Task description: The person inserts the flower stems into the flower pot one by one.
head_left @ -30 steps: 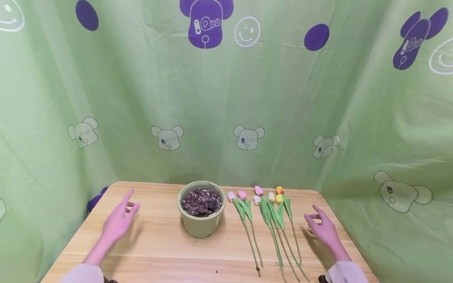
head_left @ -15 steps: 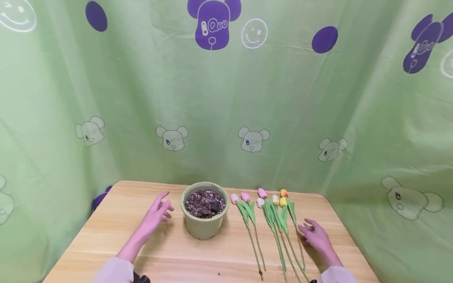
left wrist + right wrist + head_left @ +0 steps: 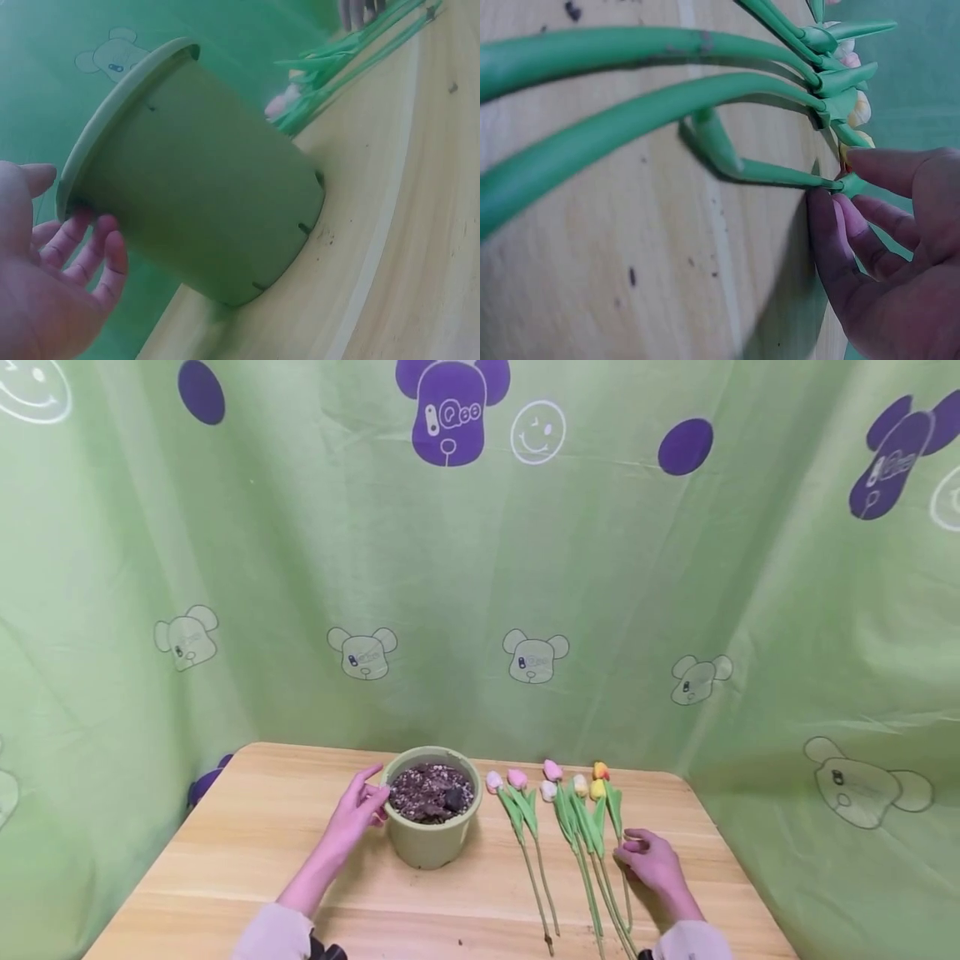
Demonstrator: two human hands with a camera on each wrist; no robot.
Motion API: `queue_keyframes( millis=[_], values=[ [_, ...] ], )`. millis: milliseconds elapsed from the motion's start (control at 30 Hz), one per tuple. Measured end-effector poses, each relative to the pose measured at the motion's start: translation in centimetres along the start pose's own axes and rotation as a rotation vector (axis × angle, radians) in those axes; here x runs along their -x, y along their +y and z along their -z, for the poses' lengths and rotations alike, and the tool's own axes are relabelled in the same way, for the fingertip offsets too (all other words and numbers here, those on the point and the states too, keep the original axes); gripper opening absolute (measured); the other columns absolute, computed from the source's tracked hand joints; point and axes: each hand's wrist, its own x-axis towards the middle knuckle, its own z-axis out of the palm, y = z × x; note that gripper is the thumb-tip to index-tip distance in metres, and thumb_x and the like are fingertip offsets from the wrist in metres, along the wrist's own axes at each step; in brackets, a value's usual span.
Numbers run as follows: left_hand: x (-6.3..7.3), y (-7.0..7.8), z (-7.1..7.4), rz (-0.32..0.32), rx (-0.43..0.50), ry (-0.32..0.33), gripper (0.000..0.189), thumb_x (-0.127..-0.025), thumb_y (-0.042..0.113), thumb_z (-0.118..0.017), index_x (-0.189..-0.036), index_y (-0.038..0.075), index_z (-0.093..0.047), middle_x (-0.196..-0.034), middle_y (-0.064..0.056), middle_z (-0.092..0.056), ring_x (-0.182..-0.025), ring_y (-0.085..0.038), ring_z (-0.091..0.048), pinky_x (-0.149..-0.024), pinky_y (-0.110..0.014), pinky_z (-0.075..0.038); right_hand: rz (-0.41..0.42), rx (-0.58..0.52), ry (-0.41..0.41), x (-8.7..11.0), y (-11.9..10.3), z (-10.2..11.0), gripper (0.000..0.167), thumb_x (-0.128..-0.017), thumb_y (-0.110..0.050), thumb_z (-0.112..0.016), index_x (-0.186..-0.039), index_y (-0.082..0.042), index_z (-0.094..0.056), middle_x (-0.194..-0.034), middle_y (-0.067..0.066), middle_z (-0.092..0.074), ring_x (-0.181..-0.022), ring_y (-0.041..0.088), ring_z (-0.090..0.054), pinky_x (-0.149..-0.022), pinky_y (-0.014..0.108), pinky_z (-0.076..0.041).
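A green flowerpot point(image 3: 429, 845) filled with dark soil point(image 3: 423, 793) stands upright left of the tulips. My left hand point(image 3: 356, 810) is at its left rim, the thumb over the edge; in the left wrist view the curled fingers point(image 3: 112, 262) come up under the rim of the pot point(image 3: 202, 172). To the right, several artificial tulips with pink, white and yellow heads lie on the table. My right hand point(image 3: 654, 864) pinches the stem of the rightmost tulip point(image 3: 613, 810) just below its leaf; in the right wrist view this stem point(image 3: 780, 174) runs to the fingertips.
Two pink-headed tulips point(image 3: 522, 814) lie nearest the pot, with more tulips point(image 3: 573, 827) to their right. The wooden table point(image 3: 420, 914) carries small dark specks. A green printed curtain point(image 3: 450, 710) hangs close behind it and along both sides.
My left hand has moved right to the pot's rim. My right hand has moved left onto the rightmost tulip's stem, whose lower end has shifted slightly. The head view has turned a little left.
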Motion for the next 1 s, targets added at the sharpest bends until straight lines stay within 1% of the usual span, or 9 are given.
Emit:
queue_keyframes(
  millis=[67, 167, 300, 467, 667, 867, 1000],
  values=[
    [0.1, -0.1, -0.1, -0.014, -0.002, 0.005, 0.059, -0.104, 0.015, -0.06, -0.157, 0.005, -0.036, -0.107, -0.017, -0.063, -0.084, -0.016, -0.061, -0.08, -0.031, -0.061, -0.003, 0.007, 0.009, -0.1, 0.2, -0.2, 0.061, -0.088, -0.006, -0.074, -0.141, 0.012, -0.05, -0.121, 0.031, -0.065, -0.092, 0.027, -0.071, -0.073, 0.031, -0.066],
    [0.2, -0.3, -0.3, -0.018, 0.008, 0.013, 0.059, -0.102, 0.012, -0.061, -0.157, 0.005, -0.037, -0.106, -0.016, -0.062, -0.083, -0.015, -0.061, -0.081, -0.031, -0.062, 0.006, 0.023, 0.019, -0.1, 0.4, -0.4, 0.062, -0.083, -0.003, -0.077, -0.138, 0.012, -0.053, -0.119, 0.03, -0.065, -0.095, 0.03, -0.069, -0.074, 0.031, -0.066],
    [0.5, -0.3, -0.5, -0.023, 0.04, 0.016, 0.06, -0.102, 0.012, -0.061, -0.157, 0.006, -0.038, -0.107, -0.015, -0.062, -0.086, -0.014, -0.062, -0.083, -0.028, -0.061, 0.013, 0.047, 0.036, -0.2, 0.7, -0.7, 0.06, -0.079, 0.001, -0.078, -0.134, 0.013, -0.057, -0.113, 0.028, -0.068, -0.095, 0.032, -0.069, -0.074, 0.033, -0.066],
    [0.8, -0.3, -0.7, -0.029, 0.102, 0.018, 0.061, -0.103, 0.009, -0.061, -0.158, 0.005, -0.037, -0.11, -0.016, -0.063, -0.091, -0.013, -0.064, -0.086, -0.025, -0.062, -0.016, 0.056, 0.05, -0.3, 0.7, -0.8, 0.057, -0.08, 0.001, -0.077, -0.132, 0.013, -0.058, -0.106, 0.022, -0.071, -0.09, 0.026, -0.07, -0.074, 0.033, -0.066],
    [0.8, -0.3, -1.0, -0.022, 0.128, 0.017, 0.06, -0.103, 0.006, -0.059, -0.159, 0.006, -0.036, -0.111, -0.016, -0.06, -0.093, -0.014, -0.064, -0.088, -0.025, -0.062, -0.06, 0.006, 0.039, 0.0, 0.4, -0.6, 0.054, -0.084, 0.002, -0.075, -0.133, 0.014, -0.056, -0.1, 0.017, -0.069, -0.086, 0.022, -0.067, -0.069, 0.031, -0.065],
    [0.6, -0.5, -1.1, -0.034, 0.136, 0.011, 0.059, -0.104, 0.004, -0.056, -0.16, 0.005, -0.034, -0.108, -0.012, -0.058, -0.093, -0.012, -0.063, -0.089, -0.026, -0.062, -0.071, 0.001, 0.051, -0.3, 0.3, -0.5, 0.053, -0.083, 0.003, -0.074, -0.132, 0.014, -0.057, -0.1, 0.017, -0.07, -0.081, 0.019, -0.068, -0.067, 0.031, -0.065],
    [0.4, -0.5, -1.1, -0.037, 0.135, 0.016, 0.06, -0.104, 0.004, -0.056, -0.16, 0.005, -0.034, -0.107, -0.011, -0.057, -0.094, -0.013, -0.064, -0.089, -0.026, -0.062, -0.078, -0.009, 0.038, -0.5, 0.2, -0.4, 0.054, -0.084, 0.004, -0.072, -0.133, 0.015, -0.055, -0.1, 0.02, -0.069, -0.08, 0.02, -0.068, -0.068, 0.032, -0.065]
  ],
)
